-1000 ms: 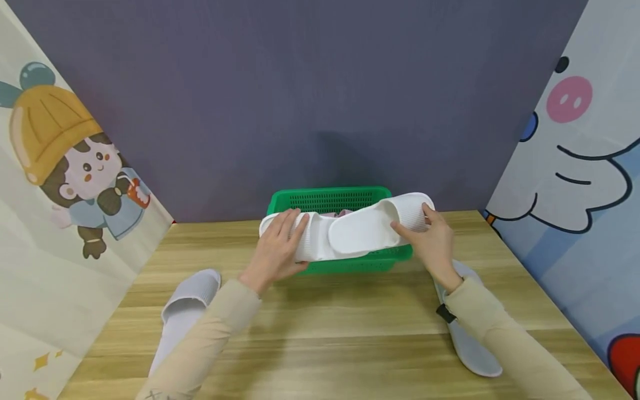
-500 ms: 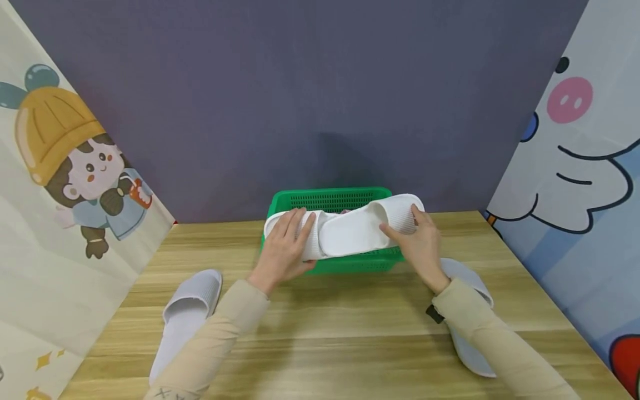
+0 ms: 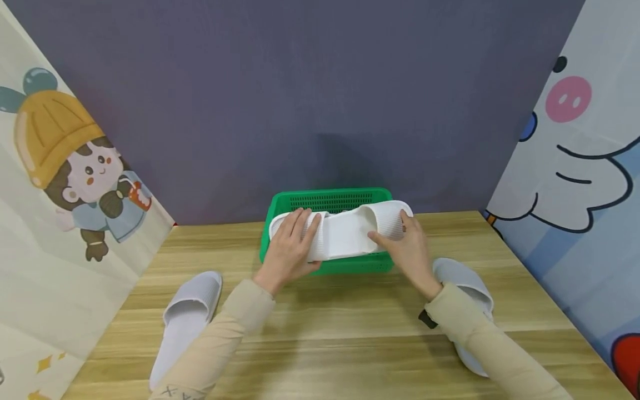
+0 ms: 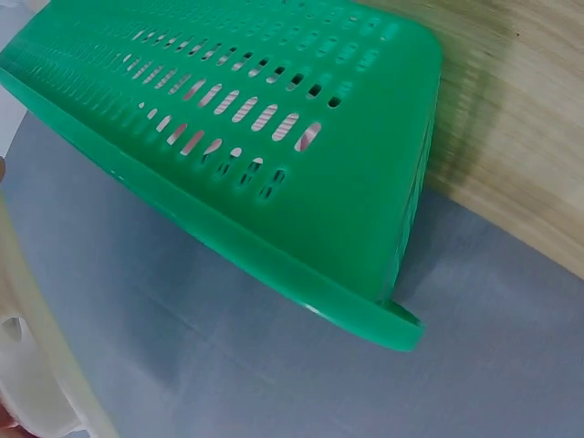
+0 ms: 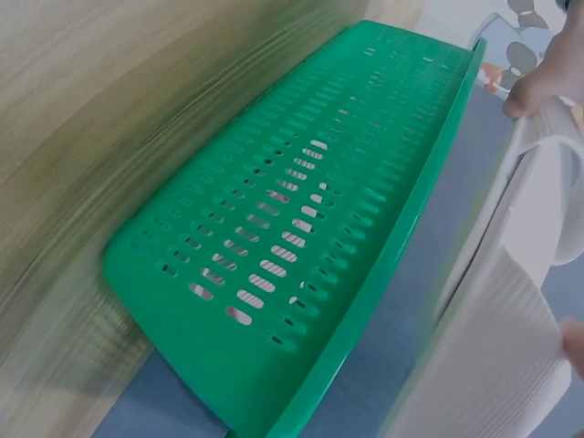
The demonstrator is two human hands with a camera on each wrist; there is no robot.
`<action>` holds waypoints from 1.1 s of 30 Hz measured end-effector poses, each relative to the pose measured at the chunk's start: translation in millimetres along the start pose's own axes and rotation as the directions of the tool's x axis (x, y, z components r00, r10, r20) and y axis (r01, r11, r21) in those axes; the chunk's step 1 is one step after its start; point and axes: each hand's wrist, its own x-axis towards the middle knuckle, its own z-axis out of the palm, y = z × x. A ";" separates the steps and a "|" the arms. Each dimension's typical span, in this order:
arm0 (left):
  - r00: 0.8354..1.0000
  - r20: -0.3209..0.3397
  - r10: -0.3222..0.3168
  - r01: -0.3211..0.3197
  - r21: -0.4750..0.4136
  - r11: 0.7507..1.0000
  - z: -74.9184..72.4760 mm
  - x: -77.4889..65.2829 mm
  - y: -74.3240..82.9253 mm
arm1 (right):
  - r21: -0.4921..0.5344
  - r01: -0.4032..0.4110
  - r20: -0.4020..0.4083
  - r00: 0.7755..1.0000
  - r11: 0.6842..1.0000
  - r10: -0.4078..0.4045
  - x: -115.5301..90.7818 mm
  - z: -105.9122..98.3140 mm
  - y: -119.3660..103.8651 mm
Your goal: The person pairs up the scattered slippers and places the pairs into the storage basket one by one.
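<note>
Over the green basket in the head view, two white slippers overlap sole on sole, their toe ends pointing opposite ways. My left hand grips the left white slipper around its ribbed strap, fingers on top and thumb low at the front. With thumb at the strap's opening and fingers at the toe, my right hand holds the right white slipper. That slipper's heel end is hidden at the left strap. Both white slippers show beside the basket rim in the right wrist view.
A pale grey slipper lies on the wooden table at left; another grey slipper lies at right, partly under my right forearm. Striped, pinkish contents show through the basket holes. A dark wall stands behind.
My right hand has moved left with its white slipper, sliding it further over the left one until its heel disappears at the strap. My left hand has shifted slightly right.
</note>
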 end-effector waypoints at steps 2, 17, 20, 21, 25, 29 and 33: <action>1.000 -0.003 -0.001 0.001 0.001 1.000 1.2 0.0 0.2 | -0.006 0.005 0.020 1.000 1.000 -0.005 -1.7 0.5 -0.2; 1.000 0.013 -0.003 0.003 0.018 1.000 10.0 -1.3 0.0 | 0.034 0.012 0.152 0.988 0.999 -0.017 -9.4 4.7 -1.4; 1.000 0.004 -0.012 0.012 0.003 1.000 8.2 -4.7 -1.3 | -0.023 0.123 0.171 0.978 0.992 -0.117 -11.1 2.3 4.0; 1.000 -0.003 -0.015 0.015 -0.006 1.000 7.1 -5.7 -2.0 | -0.055 0.184 0.166 0.971 0.981 -0.172 -11.1 1.2 6.2; 0.999 -0.044 -0.017 0.014 -0.054 0.998 1.0 -8.4 -5.7 | -0.227 0.494 0.125 0.870 0.839 -0.478 -6.7 -5.2 13.8; 0.997 -0.076 0.006 -0.012 -0.080 0.997 -5.8 -10.7 -8.6 | -0.329 0.716 0.153 0.684 0.616 -0.713 -0.4 -9.8 15.7; 0.996 -0.089 0.026 -0.034 -0.089 0.995 -10.7 -13.6 -8.5 | -0.339 0.783 0.202 0.602 0.521 -0.772 -1.0 -9.2 15.9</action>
